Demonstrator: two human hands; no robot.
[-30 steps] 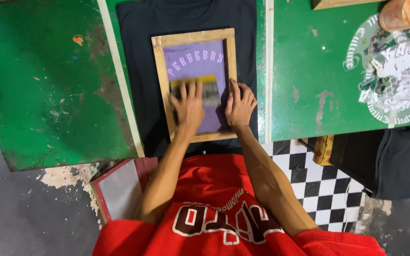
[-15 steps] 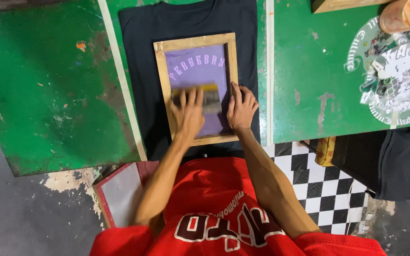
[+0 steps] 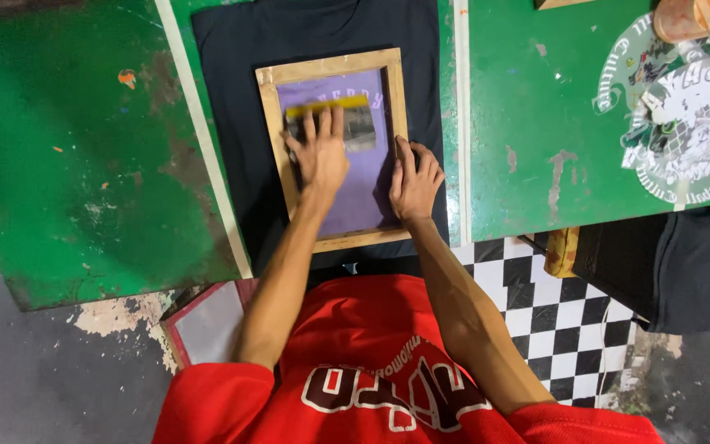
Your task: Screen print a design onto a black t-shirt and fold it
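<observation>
the left hand (image 3: 320,156) lay flat, fingers spread, gripping the squeegee (image 3: 330,122) at 12 o'clock — long axis crosswise on the purple screen (image 3: 355,197) — while the right hand (image 3: 414,182), fingers loosely spread, pinned the wooden frame (image 3: 400,99) at its 3 o'clock rail.

A small screen-printing workshop, seen from above. A worn, paint-scuffed green printing table (image 3: 84,164) carries a dark T-shirt (image 3: 232,99) laid flat beneath a wooden-framed printing screen (image 3: 271,123) with violet mesh. A second green board (image 3: 536,123) bears a white printed design (image 3: 684,123) and an ink container (image 3: 684,18). A spare frame (image 3: 207,325) leans below; the floor is stained concrete with checkered tile (image 3: 552,312).
</observation>
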